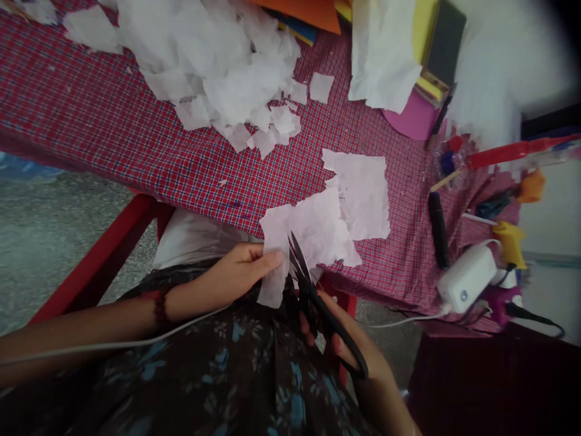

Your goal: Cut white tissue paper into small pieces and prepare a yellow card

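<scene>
My left hand (247, 269) pinches a thin white paper piece (273, 230) at the table's near edge, thumb on top. In my right hand (338, 330) is a pair of black-handled scissors (300, 266), fingers through the loops. The blades are slightly parted, pointing away from me, and lie at the right side of the pinched paper. Directly right of the blades rests another white sheet (315, 224) with rough edges. It overlaps a further torn sheet (365, 194) on the checked cloth.
A large heap of cut white paper pieces (218, 60) covers the back left of the checked tablecloth (158, 145). Larger white sheets (385, 54) lie at the back right beside a dark box (445, 42). A white power bank (467, 278), a black-handled tool (438, 230) and cables crowd the right.
</scene>
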A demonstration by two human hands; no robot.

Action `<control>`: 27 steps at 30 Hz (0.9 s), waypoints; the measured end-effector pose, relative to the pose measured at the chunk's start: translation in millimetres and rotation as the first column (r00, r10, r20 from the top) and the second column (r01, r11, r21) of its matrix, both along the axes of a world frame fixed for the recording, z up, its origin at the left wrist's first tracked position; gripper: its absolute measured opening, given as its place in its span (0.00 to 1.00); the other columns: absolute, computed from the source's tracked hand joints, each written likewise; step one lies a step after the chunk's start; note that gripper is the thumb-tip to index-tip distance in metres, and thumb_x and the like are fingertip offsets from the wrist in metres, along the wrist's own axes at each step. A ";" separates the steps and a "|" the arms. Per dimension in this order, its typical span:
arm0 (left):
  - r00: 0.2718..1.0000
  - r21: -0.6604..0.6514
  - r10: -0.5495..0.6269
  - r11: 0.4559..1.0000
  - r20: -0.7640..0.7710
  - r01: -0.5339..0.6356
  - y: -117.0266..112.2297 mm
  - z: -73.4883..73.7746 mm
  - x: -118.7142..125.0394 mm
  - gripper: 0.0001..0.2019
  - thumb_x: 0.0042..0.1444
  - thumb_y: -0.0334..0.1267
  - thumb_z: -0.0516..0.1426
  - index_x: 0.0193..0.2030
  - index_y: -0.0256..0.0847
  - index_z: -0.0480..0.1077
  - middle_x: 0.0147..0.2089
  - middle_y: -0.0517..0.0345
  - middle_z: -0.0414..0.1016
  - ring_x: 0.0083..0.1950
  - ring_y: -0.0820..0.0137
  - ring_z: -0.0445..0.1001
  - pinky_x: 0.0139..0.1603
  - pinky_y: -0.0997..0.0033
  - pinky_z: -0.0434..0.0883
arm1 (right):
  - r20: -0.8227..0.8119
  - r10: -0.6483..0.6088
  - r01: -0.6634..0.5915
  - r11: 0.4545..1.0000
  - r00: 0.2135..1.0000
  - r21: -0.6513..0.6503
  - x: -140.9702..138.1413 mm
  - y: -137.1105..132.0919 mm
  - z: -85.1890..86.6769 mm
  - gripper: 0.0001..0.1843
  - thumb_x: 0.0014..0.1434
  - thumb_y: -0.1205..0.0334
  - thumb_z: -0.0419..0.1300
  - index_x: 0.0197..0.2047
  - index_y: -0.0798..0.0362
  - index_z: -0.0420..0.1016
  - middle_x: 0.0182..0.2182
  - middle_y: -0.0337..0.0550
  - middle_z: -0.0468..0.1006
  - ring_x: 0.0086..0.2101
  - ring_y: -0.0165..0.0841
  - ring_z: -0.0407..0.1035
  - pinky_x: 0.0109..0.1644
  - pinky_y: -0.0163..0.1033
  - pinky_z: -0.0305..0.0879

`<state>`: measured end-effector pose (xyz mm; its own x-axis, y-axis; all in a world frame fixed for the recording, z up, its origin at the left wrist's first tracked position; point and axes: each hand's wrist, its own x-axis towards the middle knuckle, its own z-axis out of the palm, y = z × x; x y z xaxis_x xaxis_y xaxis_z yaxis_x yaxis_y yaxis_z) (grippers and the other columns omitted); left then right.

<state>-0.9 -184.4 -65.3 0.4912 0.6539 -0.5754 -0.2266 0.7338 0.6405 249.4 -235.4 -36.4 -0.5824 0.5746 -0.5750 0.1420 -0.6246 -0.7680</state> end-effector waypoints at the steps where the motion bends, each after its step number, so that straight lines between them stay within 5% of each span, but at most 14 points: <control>1: 0.998 0.051 -0.029 0.998 -0.054 0.032 1.3 1.0 -1.0 0.18 0.62 0.49 0.56 0.31 0.36 0.73 0.28 0.60 0.74 0.27 0.75 0.69 0.28 0.77 0.65 | -0.002 -0.002 0.002 1.000 1.000 0.008 -1.0 0.1 -0.7 0.41 0.58 0.32 0.59 0.66 0.49 0.61 0.39 0.45 0.71 0.34 0.35 0.66 0.36 0.40 0.62; 8: 0.932 0.342 -0.203 0.889 -0.299 0.303 7.6 3.1 -3.2 0.22 0.62 0.50 0.51 0.20 0.39 0.59 0.21 0.66 0.55 0.24 0.76 0.55 0.24 0.75 0.55 | -0.011 -0.057 0.057 0.996 0.998 0.072 -17.2 8.2 0.8 0.37 0.62 0.35 0.57 0.66 0.46 0.62 0.38 0.43 0.71 0.32 0.34 0.65 0.36 0.40 0.62; 13: 0.901 0.319 -0.274 0.867 -0.336 0.383 5.8 1.9 -5.3 0.24 0.64 0.53 0.48 0.23 0.38 0.67 0.22 0.62 0.63 0.26 0.74 0.61 0.27 0.74 0.59 | 0.069 -0.108 0.102 0.991 0.992 0.084 -26.7 11.4 8.3 0.36 0.60 0.34 0.59 0.64 0.47 0.66 0.37 0.43 0.72 0.31 0.35 0.65 0.35 0.40 0.62; 21: 0.965 0.122 -0.241 0.960 -0.103 0.253 -0.9 -7.4 -7.2 0.28 0.66 0.56 0.46 0.27 0.38 0.74 0.28 0.56 0.76 0.32 0.69 0.73 0.39 0.71 0.69 | 0.162 -0.070 0.051 0.992 0.984 0.119 -24.0 21.5 10.4 0.35 0.58 0.33 0.58 0.59 0.47 0.71 0.32 0.45 0.73 0.29 0.38 0.66 0.32 0.42 0.64; 27: 0.971 -0.115 -0.061 0.989 0.232 0.090 -12.3 -22.9 0.3 0.28 0.63 0.60 0.51 0.32 0.35 0.75 0.30 0.53 0.76 0.30 0.69 0.72 0.36 0.68 0.69 | 0.176 -0.097 0.078 0.991 0.980 0.111 -21.6 25.2 10.5 0.34 0.57 0.33 0.60 0.58 0.47 0.72 0.32 0.44 0.73 0.29 0.36 0.64 0.32 0.41 0.63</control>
